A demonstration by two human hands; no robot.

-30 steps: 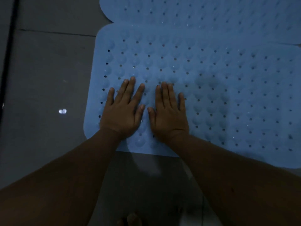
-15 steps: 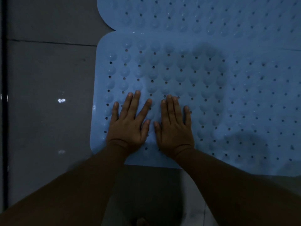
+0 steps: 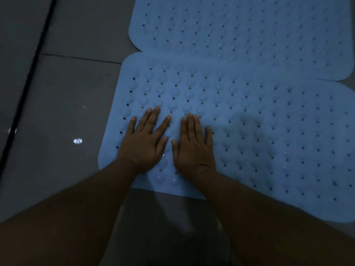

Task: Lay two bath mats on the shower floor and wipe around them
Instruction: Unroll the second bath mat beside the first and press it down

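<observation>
Two light blue bath mats with small holes and round bumps lie flat on the dark grey tiled floor. The near mat [image 3: 259, 131] touches the far mat [image 3: 240, 29] along its upper edge. My left hand [image 3: 146, 141] and my right hand [image 3: 194, 146] rest palm down, side by side, on the near mat's lower left part, fingers spread and holding nothing. Both forearms reach in from the bottom of the view.
Grey floor tiles [image 3: 67, 102] with grout lines lie left of the mats. A dark groove [image 3: 28, 77] runs diagonally along the far left. A small bright reflection [image 3: 77, 141] shines on the tile. The floor strip in front of the near mat looks wet and glossy.
Both hands stay flat on the near mat in much the same place. The view has shifted, so that the mats now sit farther right and more of the far mat shows.
</observation>
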